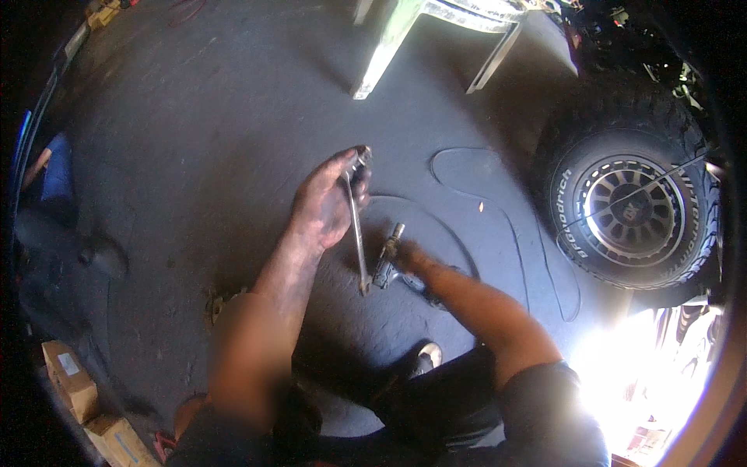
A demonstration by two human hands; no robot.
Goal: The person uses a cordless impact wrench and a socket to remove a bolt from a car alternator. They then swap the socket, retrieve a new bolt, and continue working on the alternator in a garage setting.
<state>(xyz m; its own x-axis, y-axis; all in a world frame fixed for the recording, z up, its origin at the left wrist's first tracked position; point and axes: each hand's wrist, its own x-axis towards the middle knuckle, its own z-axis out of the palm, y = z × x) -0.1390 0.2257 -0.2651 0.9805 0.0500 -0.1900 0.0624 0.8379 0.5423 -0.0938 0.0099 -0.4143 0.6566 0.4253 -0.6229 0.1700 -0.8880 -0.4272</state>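
My left hand [323, 202], dark with grease, is raised in front of me with its fingers curled. A long combination wrench [358, 243] lies across its palm and hangs down toward the floor. Small shiny metal [359, 162] shows at the fingertips; its kind is unclear. Lower and to the right, my right hand [414, 258] is closed on a pistol-shaped power tool [384, 271], which looks like an impact wrench. From that tool a metal socket-like end [399, 230] points up and away from me. Part of the tool is hidden behind my hand and forearm.
A large off-road wheel [572, 233] stands at the right. Thin dark hose or cable [510, 214] loops over the floor [194, 132]. A worn pale plastic stool [381, 66] stands ahead. Cardboard boxes [70, 381] sit at the lower left, below blue cloth [59, 167]. Bright light washes out the lower right.
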